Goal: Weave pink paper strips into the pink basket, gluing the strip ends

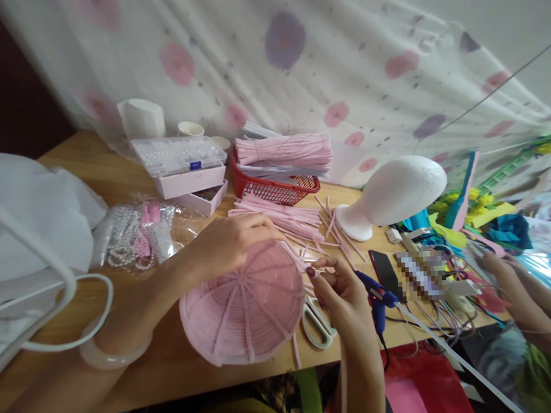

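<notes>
A pink ribbed dome [243, 305], built from rows of fuzzy pipe cleaners with spokes meeting at its crown, sits in front of me, rounded side up. My left hand [231, 245] lies over its far side, fingers bent together at the rim, the fingertips partly hidden. At the right edge of the dome, my right hand [336, 286] pinches a thin pink pipe cleaner [296, 254] between thumb and index finger. White-handled scissors [318, 326] lie just left of that wrist, and a blue glue gun [375, 299] with a long glue stick is to its right.
Pink pipe cleaners [280, 218] lie loose before a red basket [275, 191] holding more bundles. A white foam head [403, 192], a phone [388, 274] and tangled cables are at right. Bagged beads [135, 234] lie left. Another person's hands [502, 273] are at far right.
</notes>
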`<state>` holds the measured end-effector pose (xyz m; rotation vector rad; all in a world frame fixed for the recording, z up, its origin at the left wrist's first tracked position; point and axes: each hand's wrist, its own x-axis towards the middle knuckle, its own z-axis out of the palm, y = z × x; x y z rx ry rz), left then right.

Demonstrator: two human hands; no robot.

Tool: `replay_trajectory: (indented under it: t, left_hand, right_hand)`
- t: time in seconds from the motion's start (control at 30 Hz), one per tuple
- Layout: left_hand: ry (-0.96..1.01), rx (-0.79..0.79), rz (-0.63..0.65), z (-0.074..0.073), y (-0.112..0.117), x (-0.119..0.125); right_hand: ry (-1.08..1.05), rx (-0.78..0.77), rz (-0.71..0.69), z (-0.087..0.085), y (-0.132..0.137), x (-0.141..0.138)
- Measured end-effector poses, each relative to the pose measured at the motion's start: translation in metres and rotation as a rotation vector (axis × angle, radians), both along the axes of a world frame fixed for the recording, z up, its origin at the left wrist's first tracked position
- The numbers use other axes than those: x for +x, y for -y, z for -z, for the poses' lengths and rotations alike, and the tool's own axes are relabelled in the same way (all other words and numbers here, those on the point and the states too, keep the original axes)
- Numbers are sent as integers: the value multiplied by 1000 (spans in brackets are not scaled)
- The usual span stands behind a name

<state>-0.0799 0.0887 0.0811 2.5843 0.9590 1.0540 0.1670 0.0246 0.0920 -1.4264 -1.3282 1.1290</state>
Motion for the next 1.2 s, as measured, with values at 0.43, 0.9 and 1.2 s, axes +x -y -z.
replay_trajectory:
  t: [0.43,0.9,1.2]
  left_hand:
    - [-8,-5,14,-2,0,0]
    - [-16,-39,2,5,0,0]
    - [-31,-38,-16,5,1,1]
  right_hand:
    - [123,128,-67,10,3,6]
    - [271,217,-31,16,1,12]
    - [208,154,1,15,2,8]
